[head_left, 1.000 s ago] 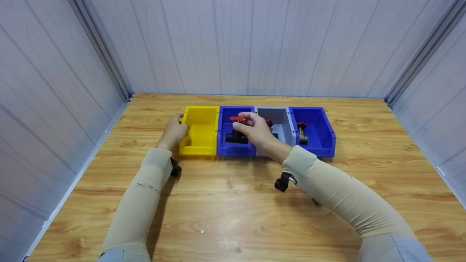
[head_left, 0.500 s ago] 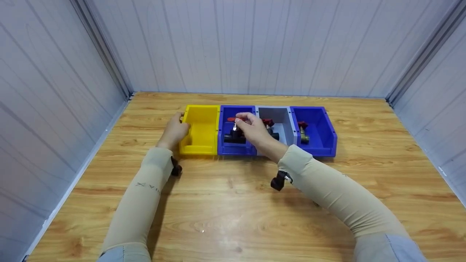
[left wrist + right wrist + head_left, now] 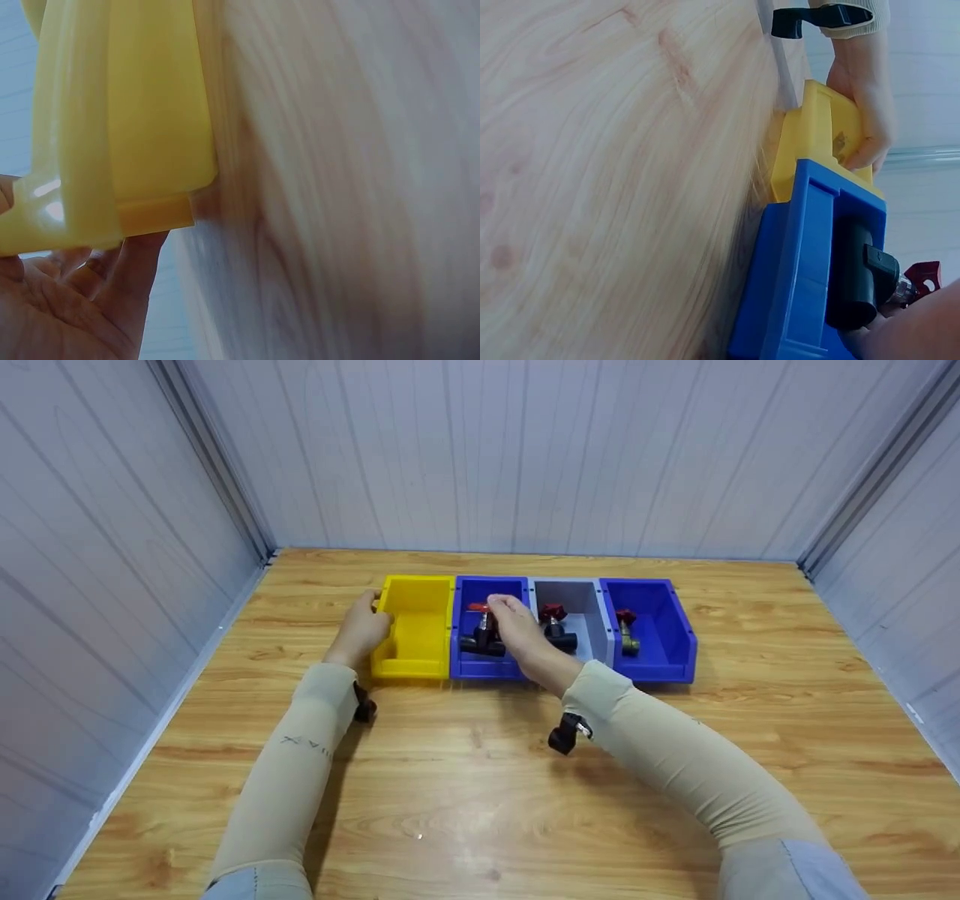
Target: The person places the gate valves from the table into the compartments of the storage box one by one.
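Note:
A black pipe valve with a red handle (image 3: 482,643) sits in the left blue bin (image 3: 487,670). My right hand (image 3: 523,639) is alongside its right side, fingers extended toward the handle and partly hidden; in the right wrist view, fingertips show close to the black pipe body (image 3: 853,274). My left hand (image 3: 358,634) grips the left wall of the yellow bin (image 3: 410,669), thumb inside and fingers outside. In the left wrist view the yellow wall (image 3: 150,97) rises above the left palm (image 3: 71,315).
The bins stand side by side in a row. A grey bin (image 3: 596,641) holds another black valve with a red knob (image 3: 559,639); the right blue bin (image 3: 664,667) holds a brass valve with a red knob (image 3: 627,639). Panel walls (image 3: 495,457) enclose the wooden table (image 3: 465,780).
My right hand has gone from holding the valve by its red handle to lying straighter beside it, slightly left of before. The valve has settled in the left blue bin. My left hand stays put.

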{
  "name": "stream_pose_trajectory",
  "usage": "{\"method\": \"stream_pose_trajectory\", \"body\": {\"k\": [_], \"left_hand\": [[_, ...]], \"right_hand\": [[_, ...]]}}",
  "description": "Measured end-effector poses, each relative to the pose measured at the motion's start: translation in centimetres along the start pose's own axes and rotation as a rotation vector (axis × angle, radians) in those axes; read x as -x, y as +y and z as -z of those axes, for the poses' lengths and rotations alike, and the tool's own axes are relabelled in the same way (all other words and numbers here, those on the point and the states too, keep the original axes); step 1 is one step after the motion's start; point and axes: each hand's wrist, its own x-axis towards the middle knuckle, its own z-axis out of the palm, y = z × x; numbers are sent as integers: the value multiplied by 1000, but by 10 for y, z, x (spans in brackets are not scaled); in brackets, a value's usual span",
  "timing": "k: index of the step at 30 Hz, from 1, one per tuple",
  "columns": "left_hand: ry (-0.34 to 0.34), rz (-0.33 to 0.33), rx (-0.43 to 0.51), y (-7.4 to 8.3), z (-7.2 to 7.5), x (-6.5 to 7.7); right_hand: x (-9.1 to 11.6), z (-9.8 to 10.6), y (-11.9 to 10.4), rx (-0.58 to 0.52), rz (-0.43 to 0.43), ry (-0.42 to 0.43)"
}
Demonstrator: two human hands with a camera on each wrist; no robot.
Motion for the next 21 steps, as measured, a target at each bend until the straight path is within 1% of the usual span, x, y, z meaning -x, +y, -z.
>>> {"method": "stream_pose_trajectory", "body": {"k": [8, 15, 21], "left_hand": [[-12, 8, 16, 1, 2, 2], [-8, 1, 18, -1, 1, 1], [-5, 12, 8, 0, 0, 1]], "right_hand": [[-6, -4, 2, 19, -48, -42], [-12, -8, 3, 46, -73, -32], [-13, -11, 7, 15, -125, -26]]}}
